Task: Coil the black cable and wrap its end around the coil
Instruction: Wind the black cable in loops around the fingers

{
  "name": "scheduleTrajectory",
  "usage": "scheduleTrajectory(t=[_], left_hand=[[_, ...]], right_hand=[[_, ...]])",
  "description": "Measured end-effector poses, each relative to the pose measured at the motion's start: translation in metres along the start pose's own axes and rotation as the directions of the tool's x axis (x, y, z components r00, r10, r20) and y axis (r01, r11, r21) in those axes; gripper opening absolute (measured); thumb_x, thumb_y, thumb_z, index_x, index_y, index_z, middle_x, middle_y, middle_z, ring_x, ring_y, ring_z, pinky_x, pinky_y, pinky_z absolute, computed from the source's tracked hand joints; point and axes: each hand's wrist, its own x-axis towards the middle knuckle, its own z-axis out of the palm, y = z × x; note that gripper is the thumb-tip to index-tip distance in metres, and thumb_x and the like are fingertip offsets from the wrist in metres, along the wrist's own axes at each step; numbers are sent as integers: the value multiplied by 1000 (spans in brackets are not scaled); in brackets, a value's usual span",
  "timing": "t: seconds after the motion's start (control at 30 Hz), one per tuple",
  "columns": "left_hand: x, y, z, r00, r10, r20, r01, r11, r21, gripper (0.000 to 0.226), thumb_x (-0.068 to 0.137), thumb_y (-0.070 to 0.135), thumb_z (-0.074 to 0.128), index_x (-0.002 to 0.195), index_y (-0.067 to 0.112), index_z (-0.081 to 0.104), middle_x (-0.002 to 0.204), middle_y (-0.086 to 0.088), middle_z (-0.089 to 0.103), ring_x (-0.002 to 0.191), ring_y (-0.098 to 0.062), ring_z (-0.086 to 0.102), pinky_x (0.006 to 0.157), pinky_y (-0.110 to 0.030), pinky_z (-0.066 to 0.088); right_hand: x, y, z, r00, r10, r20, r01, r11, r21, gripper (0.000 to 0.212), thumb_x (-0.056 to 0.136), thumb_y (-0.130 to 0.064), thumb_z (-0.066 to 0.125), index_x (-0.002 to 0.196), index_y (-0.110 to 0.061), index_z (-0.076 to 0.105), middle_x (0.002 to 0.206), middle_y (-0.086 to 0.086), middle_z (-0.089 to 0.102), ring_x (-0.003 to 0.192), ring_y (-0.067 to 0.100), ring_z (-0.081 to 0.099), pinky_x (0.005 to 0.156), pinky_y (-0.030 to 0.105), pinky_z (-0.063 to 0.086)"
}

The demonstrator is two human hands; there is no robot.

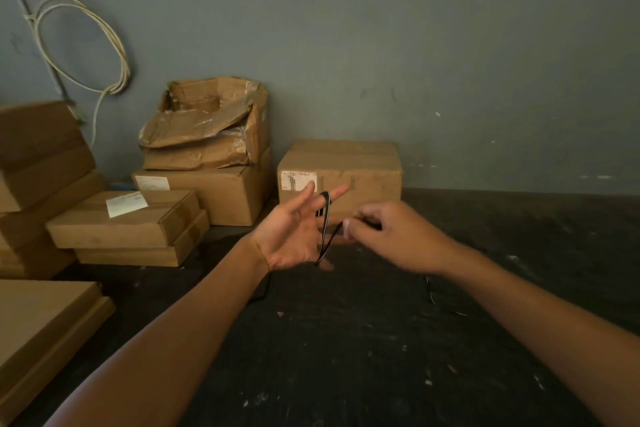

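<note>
A thin black cable point(325, 225) loops over a raised finger of my left hand point(294, 236) and runs down past the palm to the thumb side. The left palm faces up with its fingers spread. My right hand point(391, 232) is just to the right, fingers pinched on the cable close to the loop. More of the cable trails on the dark floor under my right forearm point(433, 291) and under my left wrist. Its ends are not visible.
Cardboard boxes stand along the wall: one straight behind my hands point(339, 170), a stack with a crumpled open box point(207, 135), more stacks at the left point(121, 222). A pale cable coil point(83, 45) hangs on the grey wall. The dark floor point(381, 357) is scuffed.
</note>
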Motion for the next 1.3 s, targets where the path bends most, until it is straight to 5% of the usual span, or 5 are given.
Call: scheduleTrajectory(t=[0.23, 0.53, 1.0, 1.17, 1.3], left_hand=[[-4, -20, 5, 992, -119, 31, 117, 991, 62, 51, 94, 61, 30, 140, 45, 45, 151, -6, 45, 141, -43, 28, 105, -80, 3], [-5, -22, 26, 970, -199, 139, 177, 972, 157, 47, 95, 56, 31, 141, 50, 39, 153, -1, 43, 143, -38, 28, 108, -76, 2], [-11, 6, 45, 948, -59, 312, 36, 996, 79, 48, 97, 45, 31, 144, 47, 36, 154, -8, 39, 141, -42, 33, 108, -76, 12], [-7, 22, 50, 938, -13, 345, -14, 997, 74, 49, 95, 44, 34, 144, 46, 37, 155, -9, 37, 141, -45, 30, 105, -77, 12], [1, 26, 53, 935, 25, 355, -41, 999, 35, 51, 97, 43, 31, 147, 44, 31, 156, -11, 35, 140, -44, 28, 102, -75, 20]], right_hand=[[27, -9, -47, 996, -88, 6, 84, 925, -371, 12, 88, -39, 65, 84, -28, 65, 77, -4, 67, 72, 20, 63, 67, 38, 51], [39, 4, -48, 985, -165, -46, 132, 902, -411, 16, 83, -45, 69, 83, -29, 65, 75, -4, 67, 70, 19, 62, 65, 35, 49], [38, 70, -44, 990, -78, -116, 86, 994, 62, 17, 95, -25, 56, 90, -17, 70, 91, -7, 69, 93, 8, 63, 84, 26, 48], [26, 102, -1, 990, 30, -138, -7, 987, 162, 21, 100, -20, 49, 92, -14, 67, 93, 8, 70, 93, 23, 65, 87, 43, 53], [13, 102, 47, 989, 45, -139, -12, 973, 231, 23, 102, -19, 45, 91, -14, 65, 78, 1, 63, 66, 4, 59, 64, 26, 48]])
